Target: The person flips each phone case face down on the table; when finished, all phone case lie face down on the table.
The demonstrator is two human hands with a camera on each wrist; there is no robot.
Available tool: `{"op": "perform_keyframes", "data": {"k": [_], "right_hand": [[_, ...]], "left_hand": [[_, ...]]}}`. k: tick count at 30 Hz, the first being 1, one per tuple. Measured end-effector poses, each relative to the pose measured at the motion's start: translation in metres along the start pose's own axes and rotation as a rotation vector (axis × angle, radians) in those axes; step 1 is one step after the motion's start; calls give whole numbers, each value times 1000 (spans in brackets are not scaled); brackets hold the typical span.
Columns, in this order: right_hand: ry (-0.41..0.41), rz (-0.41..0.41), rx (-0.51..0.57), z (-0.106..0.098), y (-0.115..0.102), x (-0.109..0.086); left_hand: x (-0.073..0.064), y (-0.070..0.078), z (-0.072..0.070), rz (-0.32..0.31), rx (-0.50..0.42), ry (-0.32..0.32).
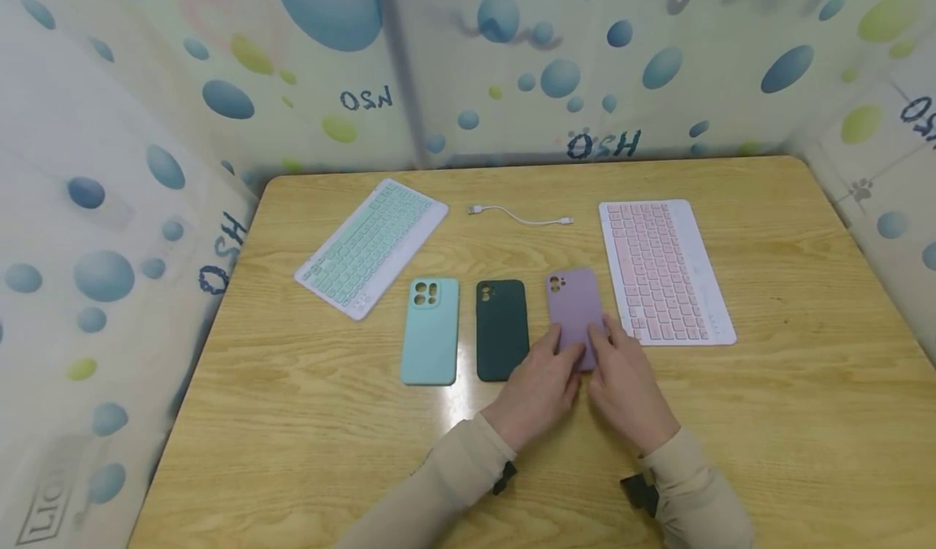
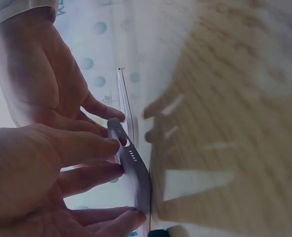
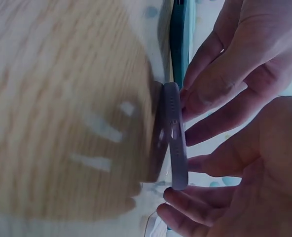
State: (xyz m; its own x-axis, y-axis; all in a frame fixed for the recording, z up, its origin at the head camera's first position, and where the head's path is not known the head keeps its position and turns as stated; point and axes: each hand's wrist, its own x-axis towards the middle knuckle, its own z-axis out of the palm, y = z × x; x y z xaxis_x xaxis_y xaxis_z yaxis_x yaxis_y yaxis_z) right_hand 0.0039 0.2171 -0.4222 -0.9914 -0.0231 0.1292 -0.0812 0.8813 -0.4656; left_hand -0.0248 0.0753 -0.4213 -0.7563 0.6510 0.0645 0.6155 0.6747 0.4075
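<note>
A purple phone case [image 1: 574,301] lies with its camera cutout toward the back. My left hand [image 1: 537,388] holds its lower left part, thumb on the back face and fingers along the left edge. Opposite it, my right hand [image 1: 630,385] grips the lower right side in a similar way. Both wrist views show the case's bottom edge [image 2: 142,173] [image 3: 177,153] with its port cutout, close above the tabletop. Just left of the left hand lies a dark green phone case [image 1: 501,322], and beyond that a light teal phone case [image 1: 430,342].
A white keyboard with pink keys [image 1: 658,273] lies right of the purple case. A mint-keyed keyboard [image 1: 373,244] sits slanted at the back left. Between them is a short white cable [image 1: 522,219]. Patterned walls [image 1: 468,70] border the wooden table [image 1: 797,419].
</note>
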Motion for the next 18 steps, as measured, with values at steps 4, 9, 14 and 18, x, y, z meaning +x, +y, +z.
{"op": "perform_keyframes", "data": {"k": [4,9,14,18], "right_hand": [[-23,10,-23,1,-1,-2],[-62,24,-49,3,0,-2],[-70,22,-60,4,0,-2],[-56,20,-56,2,1,-3]], "left_hand": [[-1,0,3,-7,29,-2],[-3,0,6,-6,54,-1],[-3,1,7,-9,71,-16],[-4,1,4,-7,55,-22]]}}
